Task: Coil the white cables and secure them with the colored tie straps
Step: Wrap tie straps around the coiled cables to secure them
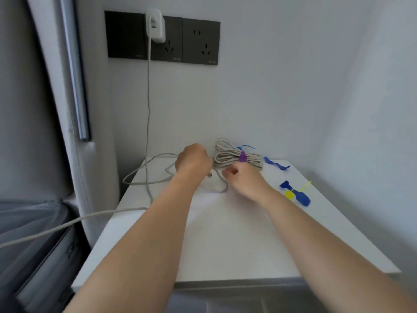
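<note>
While one white cable already lies wound into a bundle (237, 158) at the back of the table (203, 245), cinched by a purple strap (242, 157), the loose cable (147, 109) is not yet coiled. It drops from the charger (155, 26) in the wall socket (200, 41), sprawls in wide loops over the table's left edge and ends between the person's two hands.

The left hand (194, 161) is clenched with its fingers turned away from the camera. The loose cable runs in under it, so it appears to grip that cable close to the free end. The right hand (244, 180) sits just to its right, fingers curled beside a strand; whether it actually pinches the cable cannot be told.

The next move likely turns on direction. The slack lies to the left and toward the person, running from the hands off the table's left edge. The left hand is therefore nearer for drawing it in, while the right hand could hold the growing loops.

Spare straps lie on the right. The far blue strap (276, 164) is just beyond the bundle. The near blue strap (301, 197) touches a yellow strap (289, 194), near the right wrist and well apart from the left hand.
</note>
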